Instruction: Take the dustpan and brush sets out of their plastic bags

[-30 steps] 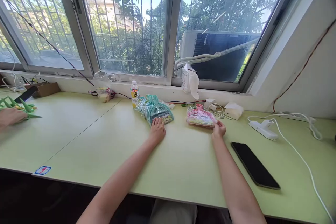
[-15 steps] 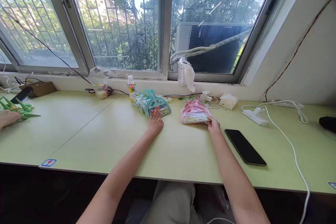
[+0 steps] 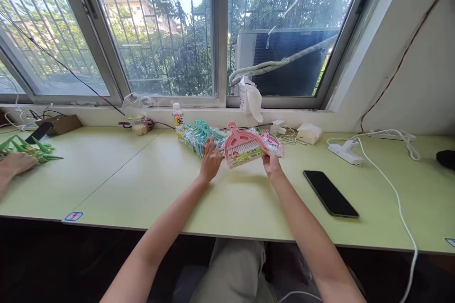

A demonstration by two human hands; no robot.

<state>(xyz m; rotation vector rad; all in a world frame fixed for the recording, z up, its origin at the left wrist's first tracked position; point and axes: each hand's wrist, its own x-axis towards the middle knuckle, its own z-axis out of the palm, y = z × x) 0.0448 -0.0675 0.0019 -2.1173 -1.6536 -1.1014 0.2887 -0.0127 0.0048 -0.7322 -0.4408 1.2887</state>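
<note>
Pinched by its right edge in my right hand (image 3: 272, 163) is a pink dustpan-and-brush set (image 3: 243, 147). It is tilted up off the table, its label and white bristles facing me. Behind it lie more pink dustpan sets (image 3: 272, 142) in clear wrapping, partly hidden. My left hand (image 3: 211, 164) has its fingers spread against the near side of a pile of teal dustpan sets (image 3: 202, 131), also in clear plastic. The pink set's left edge is close to my left fingertips; whether they touch I cannot tell.
A drink bottle (image 3: 178, 120) stands behind the teal pile. A black phone (image 3: 330, 193) lies at right, near a white power strip (image 3: 345, 152) and cable. At far left, another person's hand (image 3: 17, 163) rests by green pointed items (image 3: 44, 152).
My right hand has lifted one pink dustpan set from its pile and brought it left, toward the teal pile. My left hand stays by the teal sets, its fingers now more spread.
</note>
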